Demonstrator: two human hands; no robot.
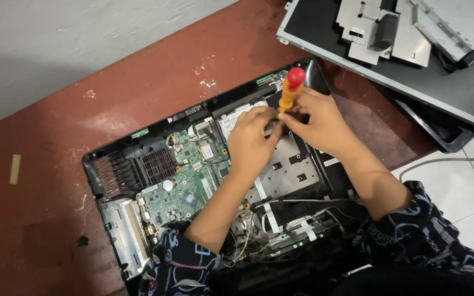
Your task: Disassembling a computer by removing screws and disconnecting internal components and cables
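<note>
Screwdriver (290, 90), yellow-shafted with a red cap, stood nearly upright over the opened laptop chassis (204, 164), its long axis tilted slightly, cap toward the chassis's far edge and tip down near the silver hard drive (237, 118). The right hand (319, 123) was closed around the handle; the left hand (250, 140) curled narrow beside the tip, fingers touching the right hand. The green motherboard (190, 181) lay left of the hands, with the black fan grille (157, 164) further left. Beyond the chassis's far edge the red-brown surface (111, 93) lay open; a grey panel with metal brackets (390, 33) crowded its far right corner.
</note>
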